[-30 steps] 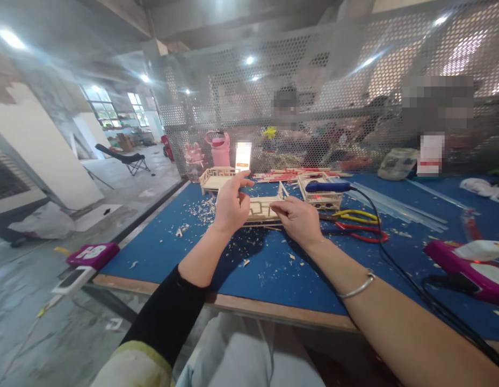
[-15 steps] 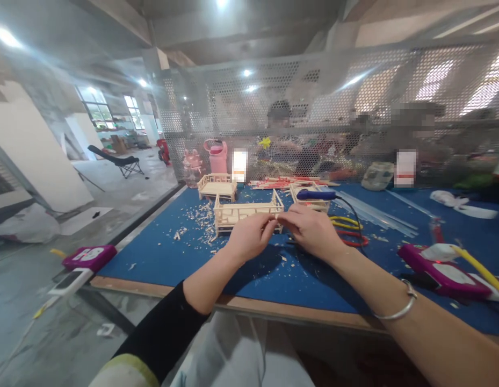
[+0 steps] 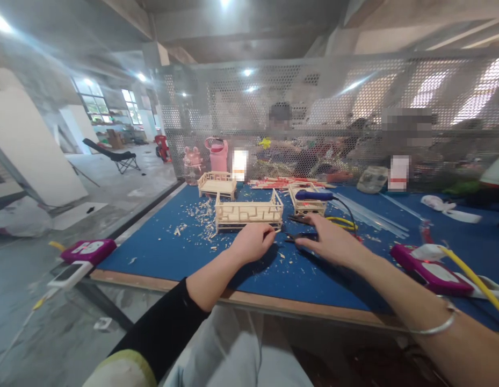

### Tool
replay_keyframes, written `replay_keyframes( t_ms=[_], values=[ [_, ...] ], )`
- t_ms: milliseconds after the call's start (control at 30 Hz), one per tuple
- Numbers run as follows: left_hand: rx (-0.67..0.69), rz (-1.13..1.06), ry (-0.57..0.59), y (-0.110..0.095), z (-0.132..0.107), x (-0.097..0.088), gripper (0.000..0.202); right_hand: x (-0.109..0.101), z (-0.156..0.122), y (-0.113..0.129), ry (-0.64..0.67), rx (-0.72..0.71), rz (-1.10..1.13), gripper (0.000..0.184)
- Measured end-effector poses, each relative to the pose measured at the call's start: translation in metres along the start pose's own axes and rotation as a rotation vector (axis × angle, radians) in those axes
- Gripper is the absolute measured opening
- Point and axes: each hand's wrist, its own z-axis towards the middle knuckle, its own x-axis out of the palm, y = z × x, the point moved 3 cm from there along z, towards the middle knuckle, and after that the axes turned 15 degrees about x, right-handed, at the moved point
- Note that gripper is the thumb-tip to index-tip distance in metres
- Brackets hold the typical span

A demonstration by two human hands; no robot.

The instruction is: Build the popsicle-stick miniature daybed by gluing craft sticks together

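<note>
My left hand is closed in a pinch on a small wooden stick, whose pale tip sticks out past the fingers. Just behind it stands a miniature wooden bench with a latticed front. My right hand is open, thumb and fingers apart, over dark-jawed pliers; whether it touches them I cannot tell. A second pair of pliers with yellow handles lies beyond those fingers.
Behind are another miniature bench and a small wooden frame with a blue-handled corded tool on it. Red-and-pale sticks, clear strips and a purple power strip lie around. Wood scraps litter the blue tabletop.
My hands were together in front of the bench's right end. The right hand has moved away to the right and opened over the pliers; the left has come slightly down, still pinching.
</note>
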Motion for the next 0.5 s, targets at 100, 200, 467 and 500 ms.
replay_keyframes(
  t_ms=[100,200,467,500],
  values=[
    [-0.046,-0.034,-0.017,0.003,-0.001,0.0,0.028,0.003,-0.005,-0.032,0.213,0.023,-0.132,0.071],
    [-0.058,-0.052,-0.032,0.005,-0.002,0.001,0.028,0.0,-0.011,-0.045,0.211,-0.019,-0.148,0.075],
    [-0.088,-0.077,-0.111,0.01,-0.004,-0.001,0.026,-0.005,-0.003,-0.029,0.173,-0.101,-0.285,0.022],
    [-0.092,-0.081,-0.133,0.011,-0.004,-0.002,0.026,-0.006,-0.002,-0.031,0.159,-0.1,-0.25,0.021]
  ],
)
